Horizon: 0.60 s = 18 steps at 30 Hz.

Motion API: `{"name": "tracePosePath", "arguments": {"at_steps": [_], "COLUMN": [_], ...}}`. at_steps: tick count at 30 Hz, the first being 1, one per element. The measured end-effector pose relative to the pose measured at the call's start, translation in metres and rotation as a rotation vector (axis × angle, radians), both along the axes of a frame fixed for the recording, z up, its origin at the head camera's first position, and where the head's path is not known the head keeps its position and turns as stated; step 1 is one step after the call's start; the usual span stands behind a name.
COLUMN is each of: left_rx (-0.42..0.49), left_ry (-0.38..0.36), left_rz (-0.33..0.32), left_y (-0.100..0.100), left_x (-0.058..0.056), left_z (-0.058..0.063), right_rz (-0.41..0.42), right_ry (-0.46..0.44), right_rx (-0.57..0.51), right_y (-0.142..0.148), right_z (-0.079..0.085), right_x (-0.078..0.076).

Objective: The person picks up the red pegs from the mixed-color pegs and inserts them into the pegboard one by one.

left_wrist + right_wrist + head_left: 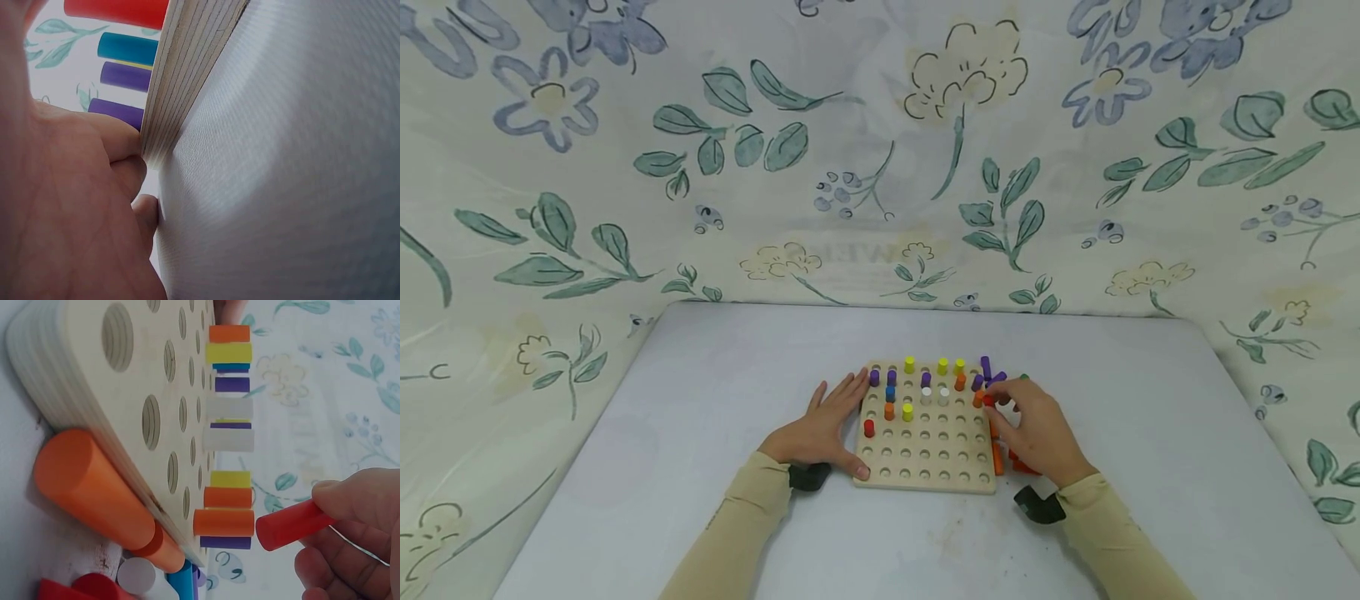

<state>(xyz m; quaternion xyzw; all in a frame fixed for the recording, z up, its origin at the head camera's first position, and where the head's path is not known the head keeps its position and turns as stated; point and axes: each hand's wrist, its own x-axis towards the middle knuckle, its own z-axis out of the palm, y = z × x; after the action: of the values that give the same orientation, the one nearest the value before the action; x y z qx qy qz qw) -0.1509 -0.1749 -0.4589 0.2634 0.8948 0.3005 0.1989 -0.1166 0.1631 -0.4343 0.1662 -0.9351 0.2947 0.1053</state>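
Note:
A wooden peg board [925,484] with rows of round holes lies on the white table. My left hand [816,433] rests along its left edge, thumb at the near corner and fingers extended toward the far one. Between thumb and fingers, my right hand [1037,427] pinches a red peg [291,526], held tilted off the board at its right side. Right beside that peg in the right wrist view stands an orange peg [224,522]. Yellow, purple, blue, white and orange pegs stand upright in the far rows, with another red peg [868,428] at the left.
Loose pegs lie along the board's right side, among them an orange peg [94,487], a white peg [136,575] and red ones, partly hidden under my right hand in the head view. Behind the table [625,467] hangs a flower-printed cloth [880,167].

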Motion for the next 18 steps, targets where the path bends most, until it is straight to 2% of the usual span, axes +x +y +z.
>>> {"name": "tracePosePath", "arguments": {"at_steps": [11, 18], "left_rx": [0.0, -0.003], "left_ry": [-0.001, -0.004], "left_rz": [0.001, 0.003], "left_y": [-0.0001, 0.0003], "left_x": [0.0005, 0.0003], "left_z": [0.0011, 0.0015], "right_rz": [0.024, 0.019], "right_ry": [0.052, 0.029], "right_rx": [-0.013, -0.025], "right_y": [-0.0026, -0.0062], "right_z": [-0.0006, 0.0009], "right_x": [0.0025, 0.0048]}}
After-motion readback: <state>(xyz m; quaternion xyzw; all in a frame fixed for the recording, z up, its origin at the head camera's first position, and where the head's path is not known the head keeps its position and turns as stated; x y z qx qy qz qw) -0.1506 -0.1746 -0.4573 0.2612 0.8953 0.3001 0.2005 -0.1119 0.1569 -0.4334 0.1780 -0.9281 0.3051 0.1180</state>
